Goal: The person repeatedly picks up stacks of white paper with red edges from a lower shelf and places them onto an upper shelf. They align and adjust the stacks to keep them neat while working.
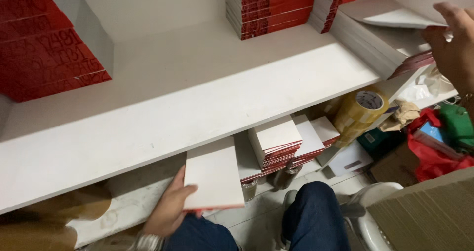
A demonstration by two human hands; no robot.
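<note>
Left hand (pixel 168 209) holds a white booklet (pixel 213 174) with a red edge, low in view, just above the lap and in front of the white shelf (pixel 148 127) board's lower edge. Fingers (pixel 190 190) lie along the booklet's left side, thumb on the white cover, remaining fingers hidden beneath it; they are clamped on it. The booklet extends to the right of and away from these fingers, its long axis running roughly away from the body, cover facing up and slightly tilted. Beyond its far edge, under the shelf, stand short stacks of like booklets (pixel 276 142); the left hand is much the nearer to them. Right hand (pixel 454 43) is well apart, up at the right edge of view, its fingers pinching the corner of a lifted white sheet (pixel 390 16) atop a tall white stack (pixel 370 46) on the shelf. Red-spined stacks (pixel 271 9) sit further back. A tape roll (pixel 360 110) lies below the right hand.
</note>
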